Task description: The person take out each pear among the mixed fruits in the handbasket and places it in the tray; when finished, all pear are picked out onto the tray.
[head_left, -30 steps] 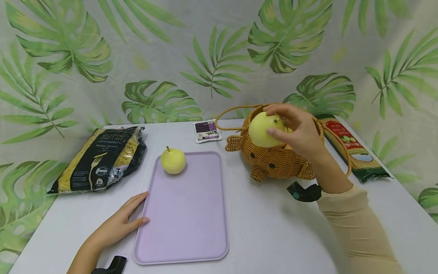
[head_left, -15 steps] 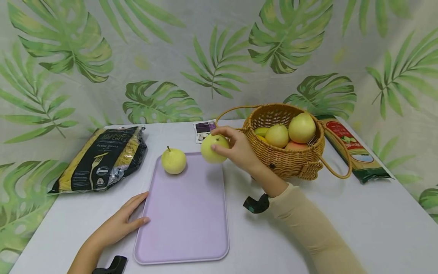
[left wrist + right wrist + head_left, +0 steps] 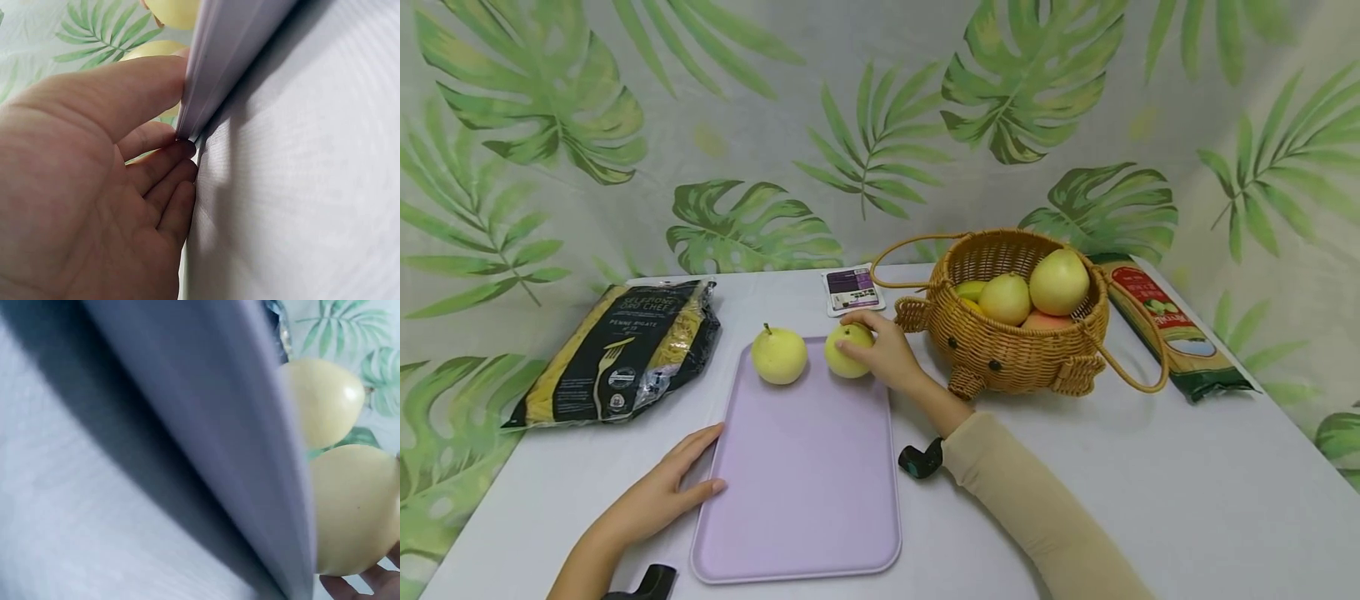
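A light purple tray [image 3: 805, 475] lies on the white table. My right hand [image 3: 891, 357] holds a yellow-green pear [image 3: 844, 357] between thumb and fingers at the tray's far right corner. To its left, another pear [image 3: 779, 357] with its stem up sits at the far left corner. The right wrist view has the held pear [image 3: 353, 512] close over the tray's rim, with only fingertips [image 3: 375, 581] showing beneath. My left hand [image 3: 662, 487] touches the tray's left edge, fingers extended; in the left wrist view its thumb [image 3: 144, 87] meets the rim.
Right of the tray stands a wicker animal-shaped basket [image 3: 1022, 367] with pears [image 3: 1005, 298], a reddish fruit [image 3: 1047, 320] and something yellow inside. A penne bag [image 3: 640, 350] lies at left, a small sachet [image 3: 852, 292] behind the tray, a red-and-green packet [image 3: 1176, 325] at far right.
My right hand has carried the pear leftward from above the basket and down to the tray's far right corner. The left hand stays at the tray's edge.
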A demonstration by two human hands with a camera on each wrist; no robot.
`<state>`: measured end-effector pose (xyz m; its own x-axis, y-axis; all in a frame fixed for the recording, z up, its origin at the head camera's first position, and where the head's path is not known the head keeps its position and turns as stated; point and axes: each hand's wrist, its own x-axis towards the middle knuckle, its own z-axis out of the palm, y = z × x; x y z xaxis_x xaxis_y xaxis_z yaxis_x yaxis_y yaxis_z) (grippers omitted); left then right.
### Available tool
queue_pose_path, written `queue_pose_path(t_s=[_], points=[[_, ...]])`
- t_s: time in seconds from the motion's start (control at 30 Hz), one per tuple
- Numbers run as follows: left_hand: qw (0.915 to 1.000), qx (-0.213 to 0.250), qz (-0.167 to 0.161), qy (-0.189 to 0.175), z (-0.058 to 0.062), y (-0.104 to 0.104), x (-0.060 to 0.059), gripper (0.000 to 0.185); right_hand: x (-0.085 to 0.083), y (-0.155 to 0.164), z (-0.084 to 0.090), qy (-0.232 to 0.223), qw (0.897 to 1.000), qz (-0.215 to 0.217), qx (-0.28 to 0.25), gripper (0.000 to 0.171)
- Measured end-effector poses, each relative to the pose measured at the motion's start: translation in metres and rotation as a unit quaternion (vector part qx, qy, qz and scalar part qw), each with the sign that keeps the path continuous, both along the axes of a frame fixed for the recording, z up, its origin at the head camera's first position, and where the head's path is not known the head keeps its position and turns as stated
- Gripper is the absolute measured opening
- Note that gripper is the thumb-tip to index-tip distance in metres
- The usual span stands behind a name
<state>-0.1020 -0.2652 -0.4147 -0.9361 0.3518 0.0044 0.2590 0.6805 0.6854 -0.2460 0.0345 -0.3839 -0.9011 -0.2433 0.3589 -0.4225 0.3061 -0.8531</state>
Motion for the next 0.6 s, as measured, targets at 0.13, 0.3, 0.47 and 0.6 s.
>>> queue_pose_path(t_s=[0.13,0.3,0.47,0.6], points=[[1.0,-0.001,-0.001,0.004,0.0,-0.0003,-0.0002,0.067,-0.0045,-0.0023,-0.0059,-0.005,1.0,-0.005,0.007,0.036],[1.0,-0.002,0.001,-0.002,0.0001,-0.0003,-0.0003,0.068,-0.0083,-0.0016,-0.0078,-0.038,0.999,0.019,0.02,0.047],[1.0,0.004,-0.003,-0.006,0.0002,0.0005,-0.0007,0.068,-0.0095,-0.0018,-0.0065,-0.075,0.994,0.05,0.058,0.053],[0.9999,0.008,-0.005,-0.006,-0.0001,0.0001,-0.0009,0.068,-0.0105,-0.0038,-0.0059,-0.076,0.993,0.065,0.068,0.053]])
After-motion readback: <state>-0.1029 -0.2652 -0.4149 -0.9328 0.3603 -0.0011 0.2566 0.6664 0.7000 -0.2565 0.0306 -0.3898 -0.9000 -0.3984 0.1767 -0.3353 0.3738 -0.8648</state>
